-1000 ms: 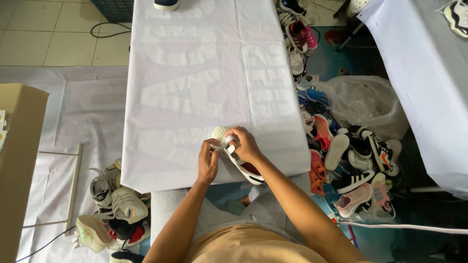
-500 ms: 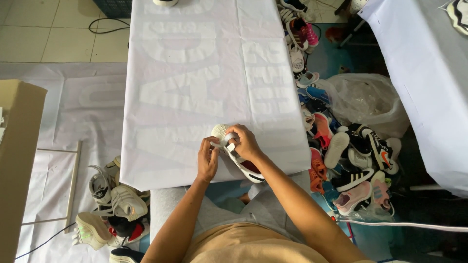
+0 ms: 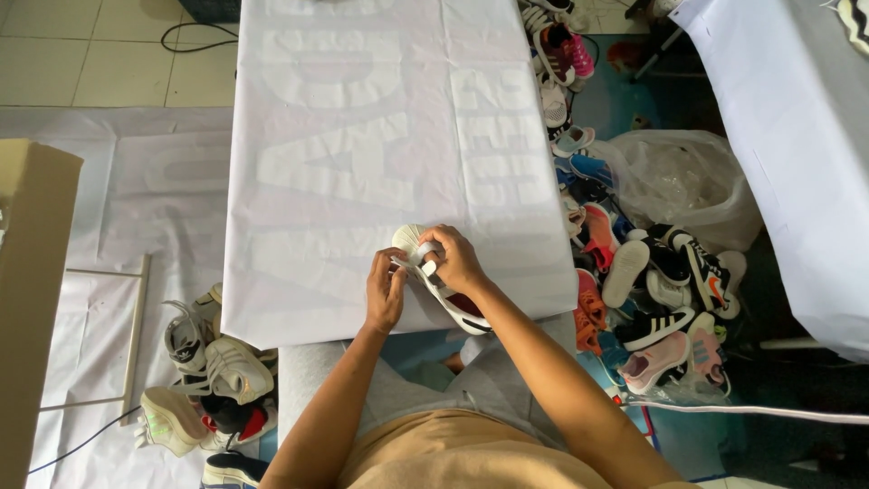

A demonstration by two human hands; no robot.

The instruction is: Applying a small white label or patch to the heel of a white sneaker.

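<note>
Person gripping a white sneaker [image 3: 441, 288] at the near edge of a white-covered table [image 3: 362, 136].
Table is taking up most of the view; shoe piles are lying on the floor to the right [image 3: 652, 281] and lower left [image 3: 208, 371], a clear plastic bag [image 3: 679, 181] sitting behind the right one. Right hand [image 3: 457, 258] is closing around the sneaker's top, left hand [image 3: 385, 294] is pinching its side, sole facing the person.

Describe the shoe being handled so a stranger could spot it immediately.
Find the long table covered in white cloth in the middle of the room. At its near edge, the left hand and right hand both grip a white sneaker with a dark red lining. It alone lies on the table; all other shoes are heaped on the floor.
</note>
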